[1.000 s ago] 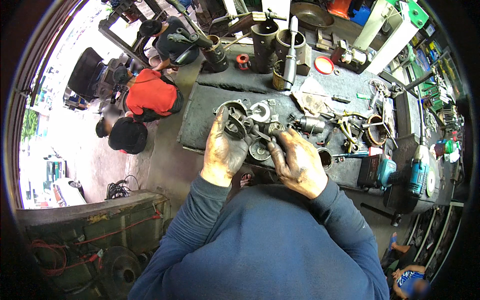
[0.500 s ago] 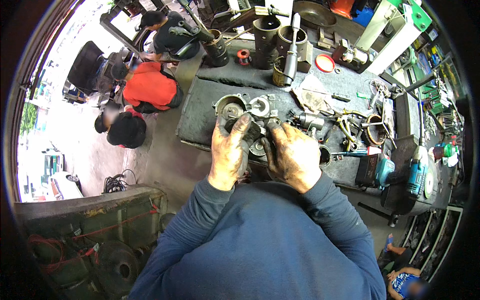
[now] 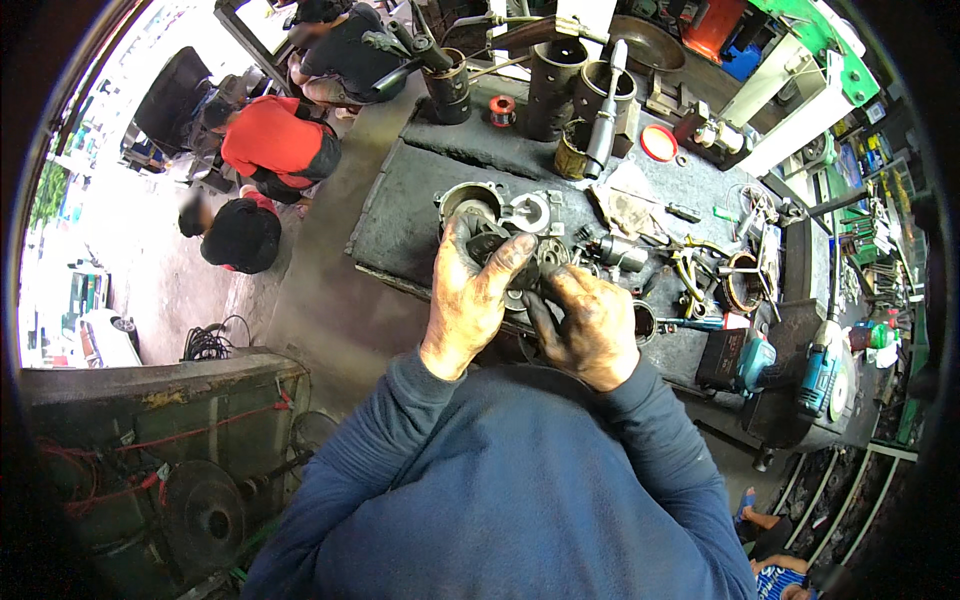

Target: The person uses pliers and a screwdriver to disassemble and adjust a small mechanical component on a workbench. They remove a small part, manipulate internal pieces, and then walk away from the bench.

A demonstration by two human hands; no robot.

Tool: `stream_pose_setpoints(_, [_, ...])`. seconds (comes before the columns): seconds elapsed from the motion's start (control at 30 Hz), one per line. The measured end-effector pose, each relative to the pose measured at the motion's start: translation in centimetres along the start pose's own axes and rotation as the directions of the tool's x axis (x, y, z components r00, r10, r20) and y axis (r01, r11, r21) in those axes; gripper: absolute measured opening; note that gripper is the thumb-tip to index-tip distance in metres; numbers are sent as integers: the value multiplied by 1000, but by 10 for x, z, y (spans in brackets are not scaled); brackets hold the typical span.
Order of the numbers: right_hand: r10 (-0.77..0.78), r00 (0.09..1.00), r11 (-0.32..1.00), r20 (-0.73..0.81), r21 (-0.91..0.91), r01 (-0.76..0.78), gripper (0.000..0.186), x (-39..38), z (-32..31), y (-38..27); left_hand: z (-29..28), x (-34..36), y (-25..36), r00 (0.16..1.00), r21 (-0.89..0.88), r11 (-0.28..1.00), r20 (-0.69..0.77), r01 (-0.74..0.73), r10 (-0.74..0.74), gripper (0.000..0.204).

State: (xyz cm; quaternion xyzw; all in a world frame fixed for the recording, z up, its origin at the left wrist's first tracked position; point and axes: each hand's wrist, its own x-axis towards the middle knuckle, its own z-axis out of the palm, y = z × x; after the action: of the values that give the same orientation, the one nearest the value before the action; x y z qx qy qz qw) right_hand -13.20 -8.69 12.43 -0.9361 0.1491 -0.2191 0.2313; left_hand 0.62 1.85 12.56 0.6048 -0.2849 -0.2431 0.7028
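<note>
Here the left hand [image 3: 466, 305] is gripping a dark metal part [image 3: 487, 247], its thumb and fingers closing around it above the near edge of the bench. Right beside it, the right hand [image 3: 592, 328] is curling its fingers inward, the tips pointing toward the left thumb; they are sitting in such shadow that one cannot tell whether they are clamping on anything. Both hands are showing dark grease, and blue sleeves [image 3: 405, 405] are covering the wrists.

Just beyond the knuckles, a round metal housing [image 3: 470, 187] is lying open on the dark workbench [image 3: 395, 215], with a pale metal cover [image 3: 530, 212] resting just beside it. Moving right, a small metal cylinder [image 3: 627, 254] is lying near a crumpled rag [image 3: 628, 207], and farther along a brown ring [image 3: 742, 283] is sitting among loose parts. At the right end, a blue power tool [image 3: 820, 377] is resting. Toward the back, tall dark cans [image 3: 553, 95] are standing near a red spool [image 3: 502, 110]. Off to the left, a co-worker in a red top [image 3: 272, 140] is bending forward.
</note>
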Motion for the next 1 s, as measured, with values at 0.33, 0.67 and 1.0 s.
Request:
stream_pose_setpoints(0.33, [-57,991,994,118,97,46,27,-2,-5,6,2,1,5,998,-135,989,6,55,-55,40])
stream_pose_setpoints(0.67, [369,822,773,434,348,-531,31,1,10,20,1,1,-14,998,-144,989,-52,34,-41,37])
stream_pose_setpoints(1.0, [408,822,701,397,441,-561,31,1,12,27,0,10,-10,978,-338,921,-2,196,-209,30])
